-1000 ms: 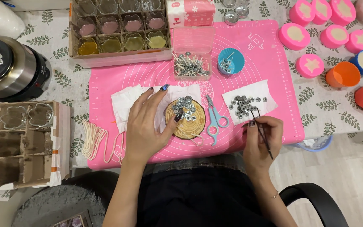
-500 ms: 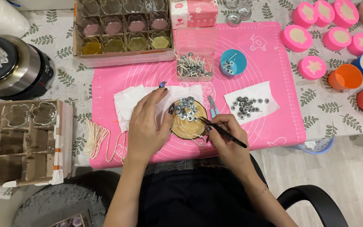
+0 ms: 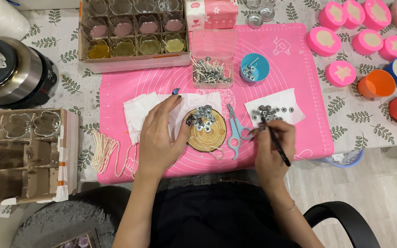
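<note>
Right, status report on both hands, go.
Left hand flat beside the wood slice, steadying it. Right hand grips a dark tool, tip at the metal discs on the tissue. Scissors lie between.

Tweezer tip (image 3: 263, 123) behind right hand (image 3: 269, 149) — grasped piece perhaps too small to tell.

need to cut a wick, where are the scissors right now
In the head view the scissors lie on the pink mat, between the wooden disc and the right hand.
</note>
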